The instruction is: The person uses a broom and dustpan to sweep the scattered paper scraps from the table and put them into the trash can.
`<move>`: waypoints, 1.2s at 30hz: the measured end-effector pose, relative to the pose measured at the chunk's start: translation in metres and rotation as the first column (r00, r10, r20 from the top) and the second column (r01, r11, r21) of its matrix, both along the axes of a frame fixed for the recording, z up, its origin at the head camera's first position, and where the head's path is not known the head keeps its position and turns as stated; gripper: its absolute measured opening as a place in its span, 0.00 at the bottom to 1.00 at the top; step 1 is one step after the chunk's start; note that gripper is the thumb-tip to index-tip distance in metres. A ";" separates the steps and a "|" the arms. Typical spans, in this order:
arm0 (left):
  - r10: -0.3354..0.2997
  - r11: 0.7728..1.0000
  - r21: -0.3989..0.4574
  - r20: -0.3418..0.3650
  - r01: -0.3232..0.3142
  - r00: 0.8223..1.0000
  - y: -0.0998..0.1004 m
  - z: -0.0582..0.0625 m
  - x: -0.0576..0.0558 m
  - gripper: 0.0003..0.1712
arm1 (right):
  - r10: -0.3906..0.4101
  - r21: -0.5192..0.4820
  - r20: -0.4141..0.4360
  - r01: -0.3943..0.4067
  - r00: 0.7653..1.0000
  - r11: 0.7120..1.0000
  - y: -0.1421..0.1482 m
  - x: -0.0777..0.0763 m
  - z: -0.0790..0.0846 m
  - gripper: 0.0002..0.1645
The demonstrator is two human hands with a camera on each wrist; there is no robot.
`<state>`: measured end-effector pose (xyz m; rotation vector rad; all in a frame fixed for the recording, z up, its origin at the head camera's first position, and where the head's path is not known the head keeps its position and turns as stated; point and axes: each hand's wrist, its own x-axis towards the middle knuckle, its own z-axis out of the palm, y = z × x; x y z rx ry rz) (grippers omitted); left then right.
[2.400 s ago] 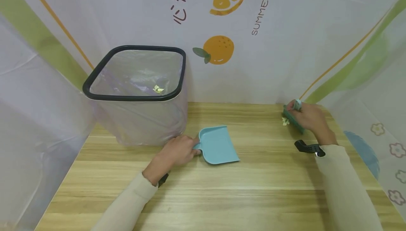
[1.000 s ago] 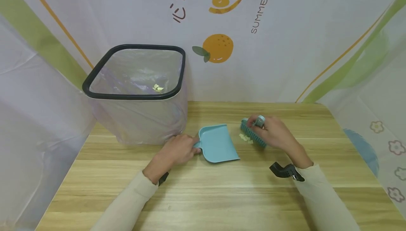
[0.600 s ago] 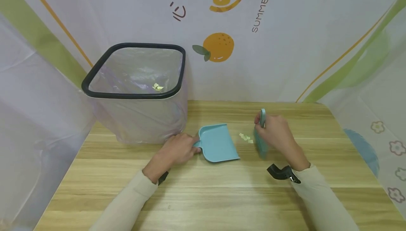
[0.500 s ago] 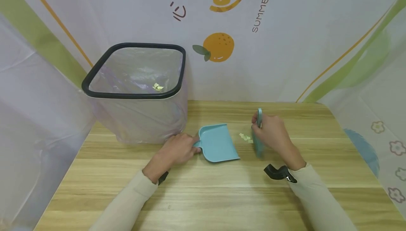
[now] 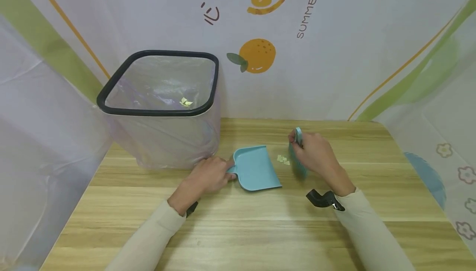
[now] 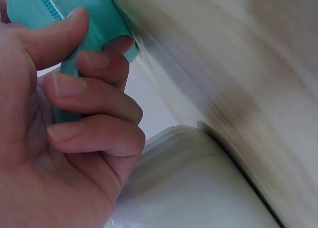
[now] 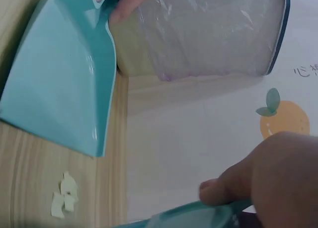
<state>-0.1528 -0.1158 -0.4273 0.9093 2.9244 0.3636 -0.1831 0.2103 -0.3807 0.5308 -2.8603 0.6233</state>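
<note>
My left hand (image 5: 211,174) grips the short handle of a light-blue dustpan (image 5: 256,168), which lies on the table with its wide edge facing right. In the left wrist view, the fingers (image 6: 94,99) curl round that handle. My right hand (image 5: 316,151) holds a teal hand brush (image 5: 298,164) by its handle, bristles down near the tabletop. Between the brush and the dustpan's edge lie several pale yellow paper scraps (image 5: 283,160). The right wrist view shows the scraps (image 7: 64,194) a short way from the dustpan's lip, with part of the brush (image 7: 194,215) at the bottom.
A bin (image 5: 178,139) with a black rim and a clear liner stands at the back left, right beside my left hand. More yellow scraps (image 5: 185,102) lie inside it. A printed white curtain (image 5: 316,77) hangs behind the wooden table (image 5: 238,238) and along its sides.
My right hand has brought the brush leftward from the far right, and the scraps have moved with it towards the dustpan. In the last half second both shifted slightly left. Left hand and dustpan stay put.
</note>
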 end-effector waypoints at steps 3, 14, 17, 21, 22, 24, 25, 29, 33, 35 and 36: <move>0.005 1.000 -0.003 0.002 -0.005 1.000 0.000 0.000 0.000 0.13 | 0.022 0.007 0.013 -0.022 1.000 1.000 0.003 -0.001 0.000 0.12; 0.001 1.000 -0.012 -0.010 -0.001 1.000 0.000 0.000 0.000 0.13 | 0.127 -0.072 0.034 -0.124 0.991 0.990 -0.009 -0.003 -0.005 0.09; 0.003 1.000 -0.017 -0.005 -0.003 1.000 0.000 0.000 0.000 0.13 | 0.145 -0.096 0.044 -0.141 0.988 0.985 -0.015 -0.004 -0.006 0.09; 0.006 1.000 -0.020 0.000 -0.006 1.000 0.001 0.000 0.000 0.13 | 0.168 -0.134 0.052 -0.160 0.984 0.978 -0.023 -0.004 -0.006 0.09; 0.007 1.000 -0.019 0.000 -0.007 1.000 0.001 0.000 0.000 0.13 | 0.177 -0.144 0.051 -0.168 0.983 0.975 -0.026 -0.004 -0.005 0.09; 0.006 1.000 -0.018 0.002 -0.006 1.000 0.000 0.001 0.000 0.13 | 0.194 -0.160 0.049 -0.184 0.980 0.970 -0.030 -0.004 -0.005 0.09; 0.006 1.000 -0.018 0.002 -0.006 1.000 0.000 0.000 0.000 0.13 | 0.204 -0.173 0.043 -0.194 0.978 0.966 -0.033 -0.004 -0.004 0.09; 0.005 1.000 -0.020 0.003 -0.005 1.000 0.000 0.001 0.000 0.13 | 0.230 -0.219 0.034 -0.218 0.973 0.951 -0.041 -0.003 -0.004 0.07; 0.006 1.000 -0.023 0.003 -0.006 1.000 0.000 0.000 0.000 0.13 | 0.228 -0.277 0.063 -0.202 0.972 0.939 -0.045 -0.002 -0.002 0.07; 0.007 1.000 -0.021 0.007 -0.007 1.000 0.000 0.001 0.000 0.13 | 0.217 -0.291 0.075 -0.187 0.973 0.938 -0.044 -0.002 0.000 0.07; 0.006 1.000 -0.020 0.008 -0.006 1.000 0.000 0.001 0.000 0.13 | 0.212 -0.294 0.078 -0.180 0.974 0.939 -0.042 -0.002 0.001 0.07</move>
